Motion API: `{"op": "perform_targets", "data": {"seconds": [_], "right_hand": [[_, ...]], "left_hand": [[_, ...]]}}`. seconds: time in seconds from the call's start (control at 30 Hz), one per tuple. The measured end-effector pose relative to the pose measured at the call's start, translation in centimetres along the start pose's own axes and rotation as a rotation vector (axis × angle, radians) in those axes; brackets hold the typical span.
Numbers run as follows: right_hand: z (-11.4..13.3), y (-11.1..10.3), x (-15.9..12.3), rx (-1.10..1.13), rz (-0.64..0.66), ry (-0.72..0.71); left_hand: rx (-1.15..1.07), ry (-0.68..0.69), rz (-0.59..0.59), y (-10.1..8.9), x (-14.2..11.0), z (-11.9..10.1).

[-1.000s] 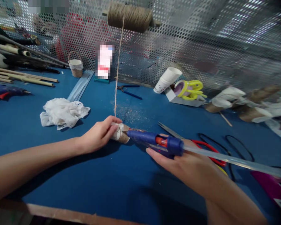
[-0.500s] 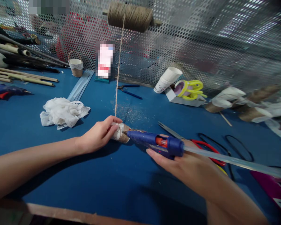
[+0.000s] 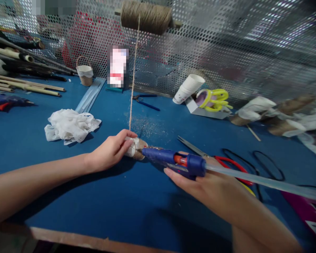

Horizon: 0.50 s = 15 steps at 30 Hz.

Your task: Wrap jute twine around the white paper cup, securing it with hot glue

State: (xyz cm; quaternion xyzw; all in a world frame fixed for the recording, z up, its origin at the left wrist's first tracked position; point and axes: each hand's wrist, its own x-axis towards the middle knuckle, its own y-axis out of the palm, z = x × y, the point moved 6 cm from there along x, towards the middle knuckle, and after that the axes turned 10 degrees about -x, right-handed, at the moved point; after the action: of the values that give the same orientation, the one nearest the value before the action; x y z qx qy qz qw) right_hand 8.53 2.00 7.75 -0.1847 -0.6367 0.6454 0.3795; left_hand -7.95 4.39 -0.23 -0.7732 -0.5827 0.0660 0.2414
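Observation:
My left hand (image 3: 111, 151) is closed around a small paper cup (image 3: 136, 147) lying on its side on the blue table, partly wound with brown twine. A twine strand (image 3: 132, 88) runs up from the cup to a spool (image 3: 146, 15) mounted on the perforated metal screen. My right hand (image 3: 205, 182) grips a blue hot glue gun (image 3: 173, 160) whose nozzle touches the cup's wrapped side. A clear glue stick (image 3: 263, 182) juts out of the gun's back toward the right.
Crumpled white plastic (image 3: 70, 124) lies at left with bamboo sticks (image 3: 23, 86) and a second glue gun (image 3: 5, 102). Stacked paper cups (image 3: 188, 88), pliers (image 3: 144, 100), scissors (image 3: 216, 158), black cords (image 3: 268, 165) and wrapped cups (image 3: 276, 116) sit right and behind.

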Motion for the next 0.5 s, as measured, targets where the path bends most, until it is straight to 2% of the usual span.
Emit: {"op": "perform_targets", "data": {"seconds": [0.1, 0.3, 0.5], "right_hand": [[-0.18, 0.38, -0.28, 0.026, 0.005, 0.037], [0.03, -0.15, 0.05, -0.057, -0.009, -0.028], [-0.48, 0.45, -0.26, -0.108, -0.045, 0.006]], "left_hand": [[-0.008, -0.008, -0.012, -0.05, 0.05, 0.05], [-0.008, -0.007, -0.004, -0.02, 0.07, 0.07], [-0.017, -0.003, 0.005, 0.0, -0.03, 0.02]]}}
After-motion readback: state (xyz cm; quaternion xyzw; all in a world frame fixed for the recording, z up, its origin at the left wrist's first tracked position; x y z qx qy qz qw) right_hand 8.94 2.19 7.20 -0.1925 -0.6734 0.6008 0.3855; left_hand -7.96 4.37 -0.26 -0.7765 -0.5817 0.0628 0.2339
